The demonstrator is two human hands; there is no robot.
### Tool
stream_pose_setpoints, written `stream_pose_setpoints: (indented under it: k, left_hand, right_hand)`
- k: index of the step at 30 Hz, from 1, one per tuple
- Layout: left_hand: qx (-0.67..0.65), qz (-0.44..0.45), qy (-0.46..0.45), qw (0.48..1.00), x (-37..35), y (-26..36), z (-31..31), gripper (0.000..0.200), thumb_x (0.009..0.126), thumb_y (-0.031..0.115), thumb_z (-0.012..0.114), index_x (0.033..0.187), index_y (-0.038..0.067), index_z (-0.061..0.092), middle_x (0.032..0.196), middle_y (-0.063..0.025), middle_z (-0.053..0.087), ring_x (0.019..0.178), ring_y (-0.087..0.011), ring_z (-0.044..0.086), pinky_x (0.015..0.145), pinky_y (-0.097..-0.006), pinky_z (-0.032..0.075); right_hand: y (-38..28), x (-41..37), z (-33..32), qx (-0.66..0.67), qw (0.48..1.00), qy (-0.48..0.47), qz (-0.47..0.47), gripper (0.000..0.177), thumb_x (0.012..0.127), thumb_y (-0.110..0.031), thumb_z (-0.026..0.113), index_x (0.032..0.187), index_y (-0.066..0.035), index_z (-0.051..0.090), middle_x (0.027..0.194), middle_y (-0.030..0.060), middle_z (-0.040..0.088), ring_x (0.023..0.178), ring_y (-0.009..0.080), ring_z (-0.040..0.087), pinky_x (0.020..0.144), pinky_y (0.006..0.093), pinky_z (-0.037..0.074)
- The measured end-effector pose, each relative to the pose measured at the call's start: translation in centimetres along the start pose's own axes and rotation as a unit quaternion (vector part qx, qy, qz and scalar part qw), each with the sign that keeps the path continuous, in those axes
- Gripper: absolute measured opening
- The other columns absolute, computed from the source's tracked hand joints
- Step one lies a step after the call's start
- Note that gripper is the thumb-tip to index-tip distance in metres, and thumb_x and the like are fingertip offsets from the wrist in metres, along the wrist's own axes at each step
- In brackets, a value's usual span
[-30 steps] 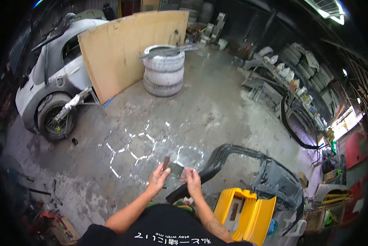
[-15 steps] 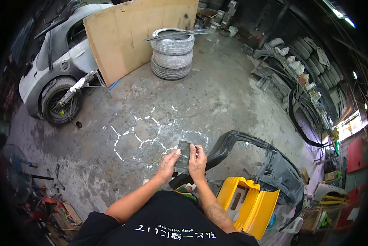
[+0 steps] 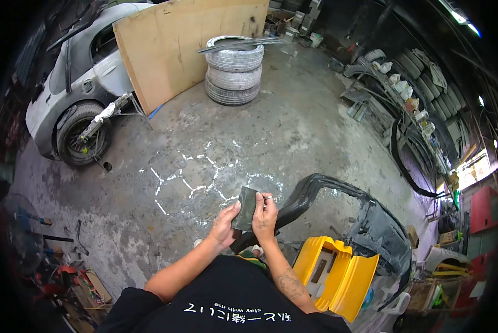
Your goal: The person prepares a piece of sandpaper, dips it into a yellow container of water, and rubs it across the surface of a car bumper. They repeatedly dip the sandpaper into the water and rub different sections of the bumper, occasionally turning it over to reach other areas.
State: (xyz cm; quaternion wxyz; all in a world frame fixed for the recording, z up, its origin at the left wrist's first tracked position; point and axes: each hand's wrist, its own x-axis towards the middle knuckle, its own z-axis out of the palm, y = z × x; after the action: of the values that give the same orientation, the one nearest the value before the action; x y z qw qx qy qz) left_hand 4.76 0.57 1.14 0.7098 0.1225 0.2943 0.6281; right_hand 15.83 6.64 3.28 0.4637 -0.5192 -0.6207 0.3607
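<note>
Both hands hold a dark grey-green sheet, which looks like sandpaper [image 3: 245, 208], out in front of my body. My left hand [image 3: 223, 226] grips its lower left edge, thumb up along the side. On the opposite edge, my right hand [image 3: 265, 218] pinches the sheet with the thumb on its face; a ring shows on one finger. The fingers behind the sheet are hidden. Below and right of my hands lies a black car bumper [image 3: 365, 222] on the floor, with a yellow plastic part [image 3: 338, 302] beside it.
A stack of tyres [image 3: 234, 77] with dark strips on top stands ahead, by a plywood board [image 3: 188, 50]. A grey car [image 3: 71, 105] is at the left. Racks of parts [image 3: 413, 105] line the right. White hexagon lines [image 3: 190, 186] mark the floor.
The sheet has turned slightly and tilted up to the right. My left hand has shifted down and left along its edge; my right hand keeps its hold.
</note>
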Motion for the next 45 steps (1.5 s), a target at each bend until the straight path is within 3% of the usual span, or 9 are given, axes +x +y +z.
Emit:
stream_pose_setpoints:
  k: [9, 18, 20, 24, 27, 31, 38, 40, 45]
  left_hand:
    - [-0.112, -0.056, 0.003, 0.992, 0.8, -0.3, -1.3, 0.032, 0.101, 0.03, 0.058, 0.122, 0.006, 0.062, 0.112, -0.0062, 0.069, 0.099, -0.0181, 0.068, 0.089, -0.0367, 0.055]
    - [0.066, -0.043, 0.051, 0.996, -0.3, 1.1, -1.1, 0.032, 0.101, 0.027, 0.058, 0.119, 0.001, 0.065, 0.114, -0.0078, 0.065, 0.099, -0.0156, 0.064, 0.086, -0.0313, 0.052]
    - [0.413, 0.09, 0.035, 0.906, -0.5, 1.0, -1.9, 0.032, 0.101, 0.025, 0.059, 0.111, -0.004, 0.068, 0.105, -0.0065, 0.063, 0.09, -0.014, 0.059, 0.079, -0.0286, 0.049]
    - [0.566, 0.305, 0.019, 0.765, -1.8, 1.5, 0.4, 0.025, 0.095, 0.013, 0.066, 0.118, 0.004, 0.069, 0.099, -0.0114, 0.056, 0.087, -0.0203, 0.056, 0.077, -0.0302, 0.047]
    - [0.63, 0.342, 0.009, 0.698, -1.4, 1.2, -0.7, 0.039, 0.087, 0.007, 0.071, 0.126, 0.009, 0.066, 0.099, -0.0128, 0.053, 0.089, -0.0268, 0.054, 0.079, -0.0361, 0.046]
    - [0.727, 0.332, -0.009, 0.601, -1.5, 0.9, -1.6, 0.05, 0.083, 0.009, 0.074, 0.132, 0.009, 0.062, 0.101, -0.0136, 0.053, 0.092, -0.0304, 0.052, 0.084, -0.0415, 0.043]
    - [0.73, 0.357, 0.03, 0.582, -2.7, 2.6, -0.5, 0.051, 0.081, 0.013, 0.078, 0.129, 0.009, 0.063, 0.108, -0.0131, 0.051, 0.098, -0.0294, 0.053, 0.088, -0.0398, 0.045]
    - [0.624, 0.294, 0.01, 0.724, -3.0, 2.5, -1.4, 0.05, 0.081, 0.012, 0.08, 0.128, 0.008, 0.064, 0.11, -0.0116, 0.049, 0.099, -0.0263, 0.054, 0.087, -0.0383, 0.047]
    - [0.595, 0.298, 0.021, 0.746, -3.1, 1.7, -2.3, 0.042, 0.081, 0.003, 0.079, 0.122, 0.008, 0.068, 0.11, -0.0109, 0.047, 0.091, -0.0212, 0.056, 0.08, -0.0329, 0.05]
  right_hand:
    - [0.9, -0.4, 0.7, 0.023, 1.0, -0.002, 0.006, 0.029, 0.105, -0.027, 0.053, 0.094, 0.0, 0.057, 0.073, 0.0089, 0.057, 0.063, 0.0158, 0.05, 0.059, 0.0338, 0.043]
    - [5.6, 0.7, -1.0, 0.014, 0.998, -0.051, 0.045, 0.042, 0.092, -0.039, 0.073, 0.106, -0.003, 0.055, 0.091, 0.0058, 0.055, 0.076, 0.0123, 0.055, 0.069, 0.0291, 0.048]
    - [3.1, 1.2, -2.8, 0.093, 0.954, -0.155, 0.24, 0.039, 0.094, -0.038, 0.071, 0.105, -0.002, 0.057, 0.086, 0.0059, 0.058, 0.077, 0.0138, 0.061, 0.073, 0.0306, 0.053]
    - [4.6, 0.2, -3.3, 0.289, 0.882, -0.26, 0.267, 0.035, 0.1, -0.033, 0.062, 0.109, 0.0, 0.06, 0.092, 0.0102, 0.067, 0.086, 0.0191, 0.069, 0.083, 0.0355, 0.058]
    - [4.2, -1.1, -3.2, 0.532, 0.746, -0.275, 0.291, 0.033, 0.106, -0.025, 0.047, 0.122, 0.001, 0.06, 0.111, 0.0155, 0.07, 0.096, 0.0248, 0.071, 0.092, 0.0396, 0.056]
    - [4.2, -2.1, -2.8, 0.44, 0.81, -0.247, 0.299, 0.026, 0.102, -0.019, 0.056, 0.121, -0.001, 0.059, 0.107, 0.0111, 0.071, 0.093, 0.0197, 0.071, 0.087, 0.0388, 0.058]
    - [0.1, -1.2, -2.4, 0.349, 0.892, -0.095, 0.272, 0.044, 0.097, -0.011, 0.063, 0.138, -0.003, 0.049, 0.083, -0.0019, 0.062, 0.069, 0.0042, 0.058, 0.066, 0.0253, 0.057]
    - [0.9, -0.8, -3.3, 0.354, 0.895, -0.116, 0.246, 0.051, 0.098, -0.011, 0.062, 0.146, -0.007, 0.046, 0.084, -0.0034, 0.062, 0.07, 0.0026, 0.057, 0.067, 0.0238, 0.056]
    - [0.3, -1.4, -3.5, 0.338, 0.899, -0.111, 0.254, 0.056, 0.098, -0.009, 0.062, 0.15, -0.007, 0.041, 0.075, -0.0093, 0.051, 0.065, 0.0003, 0.05, 0.068, 0.0269, 0.057]
